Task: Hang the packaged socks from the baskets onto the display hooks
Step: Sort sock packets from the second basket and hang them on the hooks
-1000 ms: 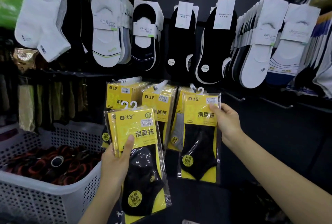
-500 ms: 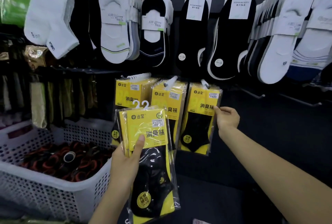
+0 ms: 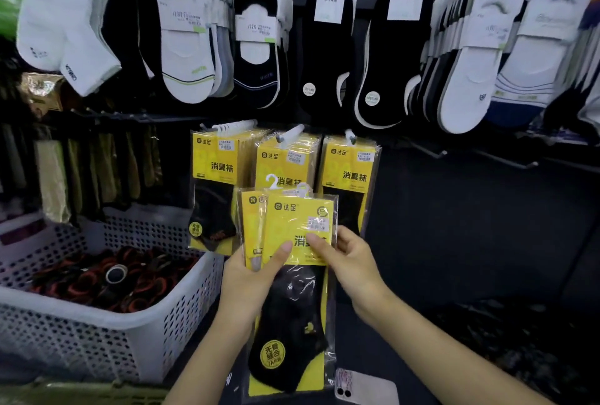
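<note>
Both hands were closed on a small stack of yellow sock packs [image 3: 292,274], held upright in the near centre, just in front of the display. Left hand [image 3: 250,278] gripped the stack from the left edge, thumb pressed across the front pack's yellow card. Right hand [image 3: 349,261] pinched the front pack's right edge, thumb on the card, fingers behind. At least 2 packs in the stack: front one w/ a black sock showing through clear plastic + a round yellow sticker low down; a second pack peeked out behind it on the left. White plastic hanger hooks [image 3: 274,181] stuck up from the tops of the held packs, not on any peg.

Further back, 3 bunches of the same yellow packs hung side by side on display hooks: left bunch [image 3: 216,183], middle bunch [image 3: 285,158], right bunch [image 3: 352,171]. The held stack overlapped the middle bunch in view; can't tell if touching.

Above, a far row of loose socks w/ paper bands [image 3: 328,47], white and black, filled the upper rail. A white perforated basket [image 3: 136,333] sat near left, holding dark bundles w/ red-orange trim [image 3: 107,278]. A phone [image 3: 363,388] lay at the near bottom edge, right of the held packs.
</note>
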A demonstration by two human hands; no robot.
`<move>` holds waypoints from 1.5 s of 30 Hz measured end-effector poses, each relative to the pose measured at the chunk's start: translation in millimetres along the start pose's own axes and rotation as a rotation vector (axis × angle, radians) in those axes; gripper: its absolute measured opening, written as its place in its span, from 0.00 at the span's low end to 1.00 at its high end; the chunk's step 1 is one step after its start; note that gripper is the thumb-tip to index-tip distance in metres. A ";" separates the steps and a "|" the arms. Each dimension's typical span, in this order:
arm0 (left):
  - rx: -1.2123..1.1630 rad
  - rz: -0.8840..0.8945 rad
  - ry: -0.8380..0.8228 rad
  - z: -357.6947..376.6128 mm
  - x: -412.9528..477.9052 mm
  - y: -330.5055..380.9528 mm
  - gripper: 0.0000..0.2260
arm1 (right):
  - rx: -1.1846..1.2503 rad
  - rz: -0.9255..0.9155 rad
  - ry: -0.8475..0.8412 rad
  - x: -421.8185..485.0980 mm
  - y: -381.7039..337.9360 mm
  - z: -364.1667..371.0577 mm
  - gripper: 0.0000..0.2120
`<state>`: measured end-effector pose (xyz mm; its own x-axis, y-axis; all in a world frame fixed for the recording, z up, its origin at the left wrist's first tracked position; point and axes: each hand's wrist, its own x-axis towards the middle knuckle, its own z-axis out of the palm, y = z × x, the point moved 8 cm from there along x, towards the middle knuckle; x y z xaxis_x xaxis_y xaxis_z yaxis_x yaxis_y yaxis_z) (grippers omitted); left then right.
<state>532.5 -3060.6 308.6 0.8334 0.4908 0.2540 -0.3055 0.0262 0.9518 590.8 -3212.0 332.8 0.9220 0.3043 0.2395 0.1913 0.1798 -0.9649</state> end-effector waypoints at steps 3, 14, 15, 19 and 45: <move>0.000 -0.012 -0.005 -4.0 1.3 0.8 0.13 | 0.008 0.023 0.053 -1.5 0.5 -12.9 0.08; 0.025 0.011 0.089 -45.2 13.5 9.7 0.18 | -0.080 -0.092 0.357 29.4 -52.7 -83.9 0.08; 0.002 0.010 0.091 -46.1 14.1 9.6 0.19 | -0.103 -0.104 0.351 34.4 -59.2 -83.4 0.07; -0.019 0.004 0.089 -45.1 15.2 8.4 0.14 | -0.184 -0.117 0.303 53.7 -67.4 -74.7 0.07; -0.028 -0.021 0.058 -23.1 14.7 -2.3 0.17 | -0.171 0.077 0.440 60.6 18.3 -97.8 0.11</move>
<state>534.8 -3033.4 306.2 0.8117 0.5397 0.2233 -0.3019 0.0604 0.9514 683.1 -3281.9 319.1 0.9836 -0.1205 0.1342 0.1358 0.0050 -0.9907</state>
